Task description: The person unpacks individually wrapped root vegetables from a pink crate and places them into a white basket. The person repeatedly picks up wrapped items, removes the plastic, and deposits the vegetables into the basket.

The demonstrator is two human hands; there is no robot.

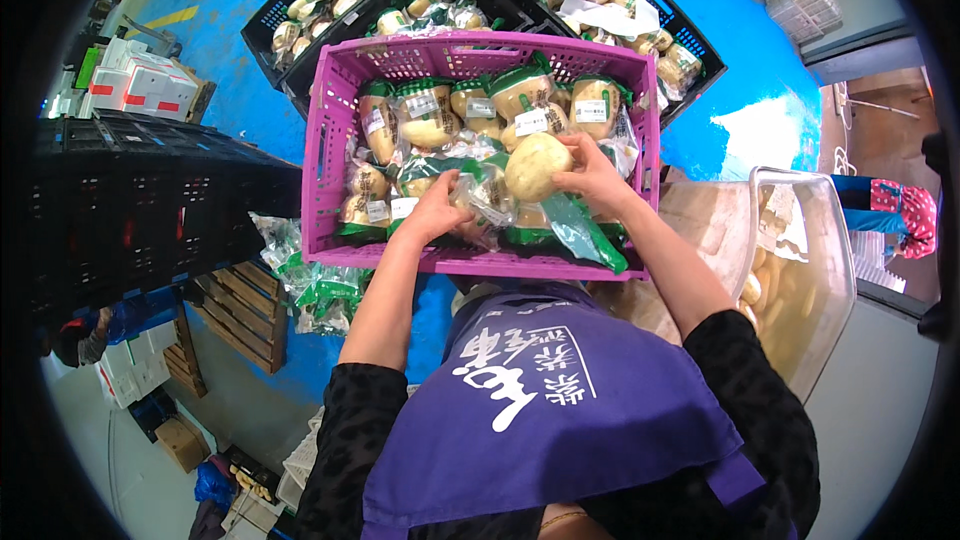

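My right hand [594, 178] grips a single bare potato [534, 168] above a purple plastic crate [480, 264]. At the crate's middle, my left hand [433, 208] has its fingers and thumb on the near edge of a clear plastic bag [486, 199]; part of the grip is hidden. Several labelled bags of potatoes [427, 116] fill the crate, upright along the far side and tilted nearer to me. Below my right hand, a limp clear bag with a green edge [581, 232] lies over the near right part.
Black crates [262, 52] with bagged potatoes stand beyond the purple crate. At right is a pale tub [814, 270] holding potatoes in liquid. Green and clear bags [322, 289] hang at left, near stacked black crates [150, 202] and a wooden pallet [240, 315]. Other people are in the background.
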